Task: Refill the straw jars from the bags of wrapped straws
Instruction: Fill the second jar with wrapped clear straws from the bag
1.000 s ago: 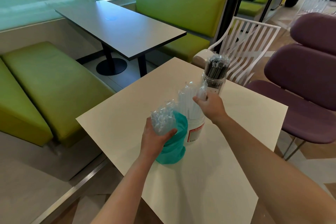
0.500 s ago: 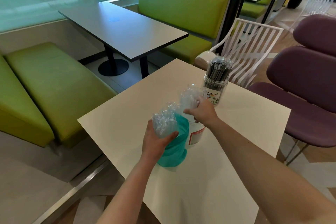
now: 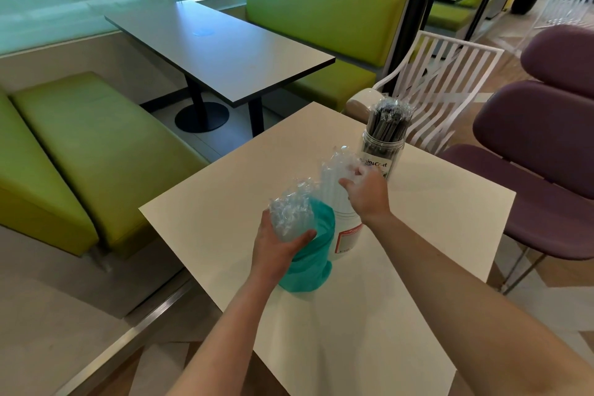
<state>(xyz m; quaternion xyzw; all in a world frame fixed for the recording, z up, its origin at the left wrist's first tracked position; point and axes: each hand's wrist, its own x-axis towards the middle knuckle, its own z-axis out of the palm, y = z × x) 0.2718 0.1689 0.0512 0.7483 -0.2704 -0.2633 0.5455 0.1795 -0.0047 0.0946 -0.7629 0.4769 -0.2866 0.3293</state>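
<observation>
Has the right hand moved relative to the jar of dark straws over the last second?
Yes. The right hand dipped away from the dark-straw jar, then rose back beside its label.

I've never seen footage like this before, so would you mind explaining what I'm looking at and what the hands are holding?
There is no machine here: a person wears a camera on the head, looking down at their own bare hands. On the pale table stand three jars. The left hand grips clear wrapped straws in the teal jar. The right hand holds a clear bundle of straws standing in the white jar. Behind stands a clear jar of dark straws.
</observation>
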